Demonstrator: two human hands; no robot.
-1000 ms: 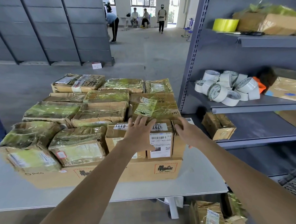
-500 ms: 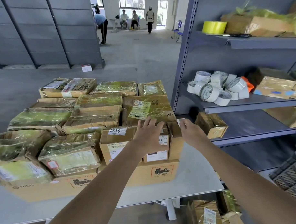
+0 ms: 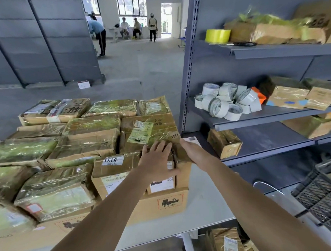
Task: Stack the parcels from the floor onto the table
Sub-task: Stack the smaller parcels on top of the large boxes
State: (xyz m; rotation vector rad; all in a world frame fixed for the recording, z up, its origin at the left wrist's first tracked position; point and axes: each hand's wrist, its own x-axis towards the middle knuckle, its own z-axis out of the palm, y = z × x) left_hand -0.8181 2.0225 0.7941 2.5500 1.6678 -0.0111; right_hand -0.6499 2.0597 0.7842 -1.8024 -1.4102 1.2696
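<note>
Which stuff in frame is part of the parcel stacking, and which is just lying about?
Job: left hand and right hand resting on the small brown cardboard parcel; tape-wrapped brown parcels stacked on the white table; taped floor parcels beneath it.
Lying about: white tape rolls; yellow tape roll; grey metal shelving; black mesh crate.

Left hand (image 3: 158, 163) flat on small parcel (image 3: 161, 184), right hand (image 3: 194, 153) beside it, table (image 3: 210, 208) piled with parcels (image 3: 86, 145)
</note>
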